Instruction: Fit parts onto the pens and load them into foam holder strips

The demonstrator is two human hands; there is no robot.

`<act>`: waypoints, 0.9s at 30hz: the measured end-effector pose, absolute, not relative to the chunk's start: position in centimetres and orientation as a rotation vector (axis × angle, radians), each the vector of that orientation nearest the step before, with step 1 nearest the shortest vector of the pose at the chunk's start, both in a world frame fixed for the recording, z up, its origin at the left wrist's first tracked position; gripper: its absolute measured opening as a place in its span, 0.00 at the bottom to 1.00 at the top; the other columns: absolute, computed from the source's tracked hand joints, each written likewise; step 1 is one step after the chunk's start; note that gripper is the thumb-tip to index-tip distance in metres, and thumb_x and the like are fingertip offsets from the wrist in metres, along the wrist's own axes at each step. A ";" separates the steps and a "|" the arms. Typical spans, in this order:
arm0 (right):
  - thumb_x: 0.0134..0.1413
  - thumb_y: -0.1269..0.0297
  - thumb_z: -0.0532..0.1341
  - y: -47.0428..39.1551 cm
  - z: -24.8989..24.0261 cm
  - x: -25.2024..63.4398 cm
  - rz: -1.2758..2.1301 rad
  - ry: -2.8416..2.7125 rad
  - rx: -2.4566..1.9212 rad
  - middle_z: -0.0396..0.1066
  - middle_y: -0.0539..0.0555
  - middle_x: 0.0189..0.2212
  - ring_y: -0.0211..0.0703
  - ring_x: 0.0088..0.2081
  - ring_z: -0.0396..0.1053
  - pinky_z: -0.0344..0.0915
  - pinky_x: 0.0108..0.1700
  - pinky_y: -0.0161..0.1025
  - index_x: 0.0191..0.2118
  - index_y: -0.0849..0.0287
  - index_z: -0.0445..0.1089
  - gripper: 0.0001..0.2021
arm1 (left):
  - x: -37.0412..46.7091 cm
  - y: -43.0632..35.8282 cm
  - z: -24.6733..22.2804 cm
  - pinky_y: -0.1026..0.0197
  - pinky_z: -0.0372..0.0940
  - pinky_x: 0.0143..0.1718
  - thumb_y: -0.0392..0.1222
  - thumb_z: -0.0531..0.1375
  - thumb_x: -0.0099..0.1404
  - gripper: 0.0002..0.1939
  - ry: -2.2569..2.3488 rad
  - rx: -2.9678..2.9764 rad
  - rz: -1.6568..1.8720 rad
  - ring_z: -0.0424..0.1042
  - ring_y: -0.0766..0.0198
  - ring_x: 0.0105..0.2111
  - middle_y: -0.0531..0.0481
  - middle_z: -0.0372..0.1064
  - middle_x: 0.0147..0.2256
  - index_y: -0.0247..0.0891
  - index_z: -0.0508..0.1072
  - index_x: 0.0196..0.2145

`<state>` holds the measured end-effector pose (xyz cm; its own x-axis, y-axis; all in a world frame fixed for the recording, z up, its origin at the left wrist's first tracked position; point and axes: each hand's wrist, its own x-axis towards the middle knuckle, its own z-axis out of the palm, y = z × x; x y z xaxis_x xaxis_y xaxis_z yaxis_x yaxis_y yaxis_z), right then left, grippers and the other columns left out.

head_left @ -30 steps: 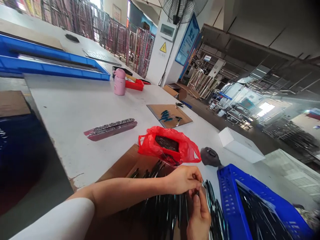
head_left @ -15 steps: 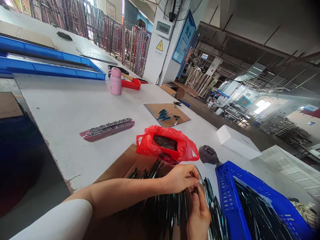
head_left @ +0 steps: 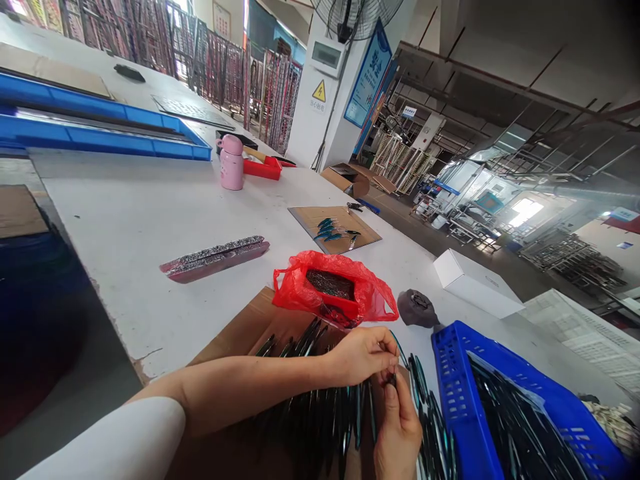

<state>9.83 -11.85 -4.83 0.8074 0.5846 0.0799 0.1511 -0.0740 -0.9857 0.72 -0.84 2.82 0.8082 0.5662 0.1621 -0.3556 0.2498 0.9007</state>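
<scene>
Barely anything has shifted: the right hand point(head_left: 400, 430) pinches a small dark piece point(head_left: 392, 379) beside the bunched fingertips of the left hand point(head_left: 356, 357), whose grip is hidden, with slim strips point(head_left: 433, 417) loose near both, more in the blue crate point(head_left: 461, 397) rightward, and how many are finished unclear.

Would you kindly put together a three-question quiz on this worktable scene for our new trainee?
1. True or false: the pink bottle with a rounded lid stands upright on the white tabletop.

2. What lies in the blue perforated plastic crate?
A) White paper cups
B) Long, dark, glossy pieces
C) Folded yellow cloths

3. Fill in the blank: in the picture, the bare left hand and bare right hand are to the ____ of that crate.

Key: 1. True; 2. B; 3. left
</scene>
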 end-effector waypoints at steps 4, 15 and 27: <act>0.45 0.48 0.59 -11.9 -4.0 9.5 0.369 -0.615 -1.687 0.70 0.53 0.44 0.50 0.49 0.64 0.59 0.51 0.39 0.46 0.56 0.69 0.24 | 0.8 -0.8 2.8 0.66 0.62 0.26 0.39 0.59 0.52 0.09 0.221 1.159 0.631 0.65 0.71 0.22 0.53 0.65 0.22 0.34 0.62 0.28; 0.43 0.46 0.59 -11.9 -3.8 9.6 0.342 -0.622 -1.730 0.71 0.52 0.43 0.50 0.47 0.65 0.61 0.48 0.39 0.45 0.55 0.71 0.25 | 0.8 -0.7 2.4 0.65 0.62 0.27 0.42 0.60 0.53 0.10 0.222 1.210 0.636 0.66 0.69 0.24 0.52 0.66 0.24 0.34 0.63 0.29; 0.43 0.44 0.58 -11.9 -3.7 9.5 0.357 -0.625 -1.743 0.69 0.55 0.45 0.51 0.50 0.63 0.56 0.52 0.40 0.45 0.60 0.69 0.28 | 0.9 -0.7 2.2 0.66 0.63 0.27 0.39 0.59 0.53 0.08 0.257 1.222 0.652 0.67 0.69 0.24 0.52 0.66 0.23 0.34 0.63 0.29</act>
